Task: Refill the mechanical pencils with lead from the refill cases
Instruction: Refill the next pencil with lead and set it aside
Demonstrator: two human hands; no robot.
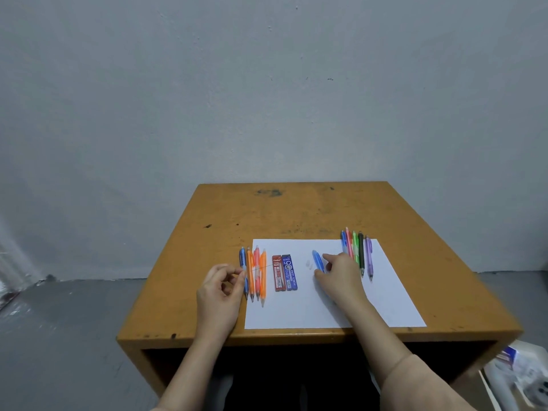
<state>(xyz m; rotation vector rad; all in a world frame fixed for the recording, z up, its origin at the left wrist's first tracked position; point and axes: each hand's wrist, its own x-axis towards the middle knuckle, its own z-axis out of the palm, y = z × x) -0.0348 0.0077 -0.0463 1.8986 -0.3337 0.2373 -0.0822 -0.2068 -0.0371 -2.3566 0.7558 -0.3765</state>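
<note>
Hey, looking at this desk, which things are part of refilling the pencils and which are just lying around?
For the job: lead pinched by left hand; blue pencil at right hand; red refill case; blue refill case; left pencil row; right pencil row; paper sheet beneath them.
Lying about: blurred white clutter on the floor, lower right.

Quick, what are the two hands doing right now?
Left hand: closed, pinching a thin pencil lead.
Right hand: on the blue pencil; grip cannot be told.
</note>
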